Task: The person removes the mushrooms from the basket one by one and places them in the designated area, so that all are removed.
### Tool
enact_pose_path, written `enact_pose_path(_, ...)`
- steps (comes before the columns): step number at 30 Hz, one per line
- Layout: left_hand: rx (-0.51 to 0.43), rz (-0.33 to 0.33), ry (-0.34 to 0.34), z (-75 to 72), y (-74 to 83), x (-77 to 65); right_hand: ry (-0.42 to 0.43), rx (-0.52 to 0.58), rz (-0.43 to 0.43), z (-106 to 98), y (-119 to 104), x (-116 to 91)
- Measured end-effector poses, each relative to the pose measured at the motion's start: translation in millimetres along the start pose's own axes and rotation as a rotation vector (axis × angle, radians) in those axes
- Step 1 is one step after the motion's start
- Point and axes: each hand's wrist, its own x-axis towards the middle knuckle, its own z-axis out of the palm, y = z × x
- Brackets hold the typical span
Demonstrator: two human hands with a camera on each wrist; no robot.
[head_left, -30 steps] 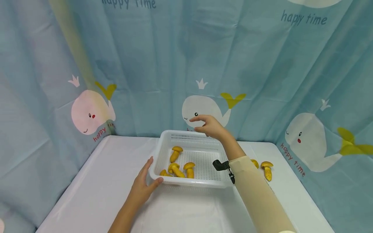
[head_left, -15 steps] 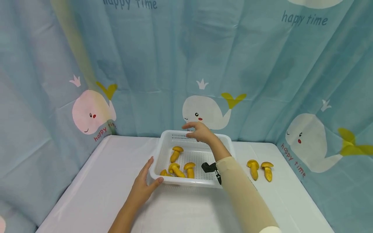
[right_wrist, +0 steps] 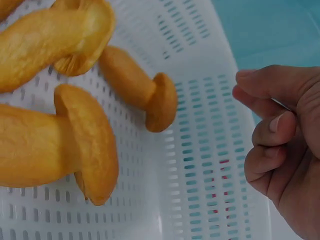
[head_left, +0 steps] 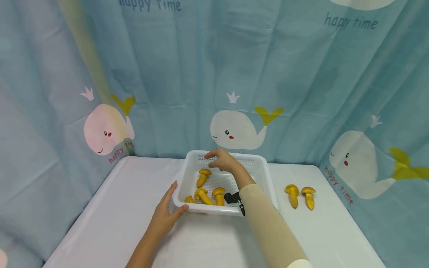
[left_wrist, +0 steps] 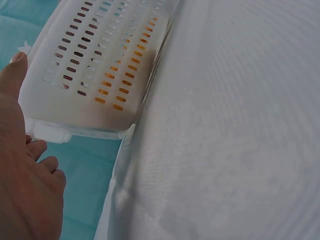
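Observation:
My left hand (head_left: 162, 216) grips the near left corner of a white perforated plastic basket (head_left: 222, 211). Its thumb (left_wrist: 15, 75) lies against the rim. Inside the basket, toward the left, lie several yellow mushrooms, among them one at the back (head_left: 202, 178) and one at the front (head_left: 219, 196). My right hand (head_left: 223, 160) is over the basket's back part, just right of the back mushroom and apart from it. The right wrist view shows that hand (right_wrist: 290, 135) holding nothing, its lower fingers loosely bent. A mushroom (right_wrist: 137, 87) lies near the wall there.
Two more yellow mushrooms, one left (head_left: 292, 195) and one right (head_left: 308, 197), lie on the white table (head_left: 110, 223) right of the basket. A blue curtain (head_left: 174, 74) with whale prints hangs behind and at both sides. A black wrist mount (head_left: 232, 198) sits on the right arm.
My right hand has moved left and downward, from above the basket's back right toward the back mushroom. The left hand, the basket and the mushrooms have stayed in place.

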Motion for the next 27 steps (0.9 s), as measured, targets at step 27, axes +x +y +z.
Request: enact_pose_path(27, 0.017, 0.051, 0.016, 0.2, -2.4, 0.6, -0.137, -0.063, 0.091, 23.1, 20.5, 13.2)
